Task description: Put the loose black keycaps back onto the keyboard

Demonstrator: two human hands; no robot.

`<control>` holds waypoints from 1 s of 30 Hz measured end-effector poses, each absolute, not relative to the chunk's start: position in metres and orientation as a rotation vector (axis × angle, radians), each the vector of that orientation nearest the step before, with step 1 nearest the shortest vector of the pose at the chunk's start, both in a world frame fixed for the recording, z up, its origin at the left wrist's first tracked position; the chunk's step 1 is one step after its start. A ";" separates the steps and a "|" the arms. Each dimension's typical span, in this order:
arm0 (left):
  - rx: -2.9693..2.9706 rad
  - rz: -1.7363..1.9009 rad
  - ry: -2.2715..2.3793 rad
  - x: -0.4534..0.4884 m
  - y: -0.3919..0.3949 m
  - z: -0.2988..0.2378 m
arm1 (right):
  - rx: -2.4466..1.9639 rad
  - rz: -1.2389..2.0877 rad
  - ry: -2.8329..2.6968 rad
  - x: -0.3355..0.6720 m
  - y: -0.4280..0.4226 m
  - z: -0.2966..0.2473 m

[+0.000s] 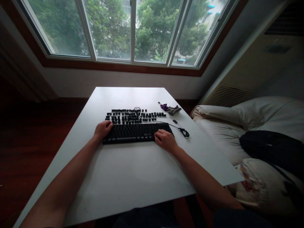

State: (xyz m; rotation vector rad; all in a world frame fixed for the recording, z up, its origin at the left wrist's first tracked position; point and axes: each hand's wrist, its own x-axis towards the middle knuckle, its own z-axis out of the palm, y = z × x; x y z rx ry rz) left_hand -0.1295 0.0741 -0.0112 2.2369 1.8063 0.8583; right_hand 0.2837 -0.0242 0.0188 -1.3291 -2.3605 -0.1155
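Observation:
A black keyboard (133, 133) lies on the white table (128, 171), a strip along its near edge looking bare of keycaps. My left hand (102, 129) is closed at the keyboard's left end, its fingers curled by the far corner. Over the right part of the keyboard rests my right hand (165, 139), fingers bent and drawn together; whatever they pinch, if anything, is hidden. Just beyond the keyboard, loose black keycaps (129, 117) stand in several rough rows, close to my left fingertips.
A coiled black cable (184, 132) lies right of the keyboard. Behind it sit a crumpled grey glove-like bundle (174, 110) and a purple item (163, 107). A pale sofa (218, 125) with a dark bag (270, 148) stands beyond the table's right edge; a window (133, 31) is ahead.

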 end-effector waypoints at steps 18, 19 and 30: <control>2.237 0.878 1.819 -0.136 0.075 -0.012 | -1.223 0.053 -2.396 0.268 0.021 0.031; 2.240 0.877 1.821 -0.136 0.075 -0.012 | -1.217 0.025 -2.406 0.266 0.030 0.034; 2.239 0.796 1.955 -0.138 0.071 -0.003 | -1.040 -0.276 -2.844 0.222 0.129 0.038</control>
